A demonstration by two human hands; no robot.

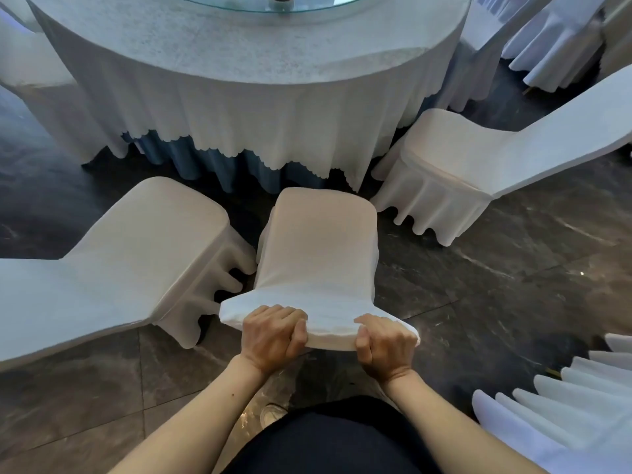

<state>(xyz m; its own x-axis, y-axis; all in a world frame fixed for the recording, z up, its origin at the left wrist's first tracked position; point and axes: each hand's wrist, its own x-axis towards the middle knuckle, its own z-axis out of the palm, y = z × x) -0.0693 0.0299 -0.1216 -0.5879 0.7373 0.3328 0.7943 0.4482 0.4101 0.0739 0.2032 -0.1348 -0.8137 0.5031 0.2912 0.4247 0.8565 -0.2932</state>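
Observation:
A chair in a white stretch cover (318,248) stands straight ahead of me, its seat pointing toward a round table. My left hand (272,335) grips the top edge of the covered backrest on its left side, fingers curled over the cloth. My right hand (384,343) grips the same top edge on its right side, thumb underneath. Both forearms reach forward from the bottom of the view.
A round table with a white scalloped cloth (246,107) and a glass turntable (273,3) fills the top. Covered chairs stand to the left (113,268) and right (455,165). More white chair skirts (561,405) lie at lower right. The floor is dark marble (496,275).

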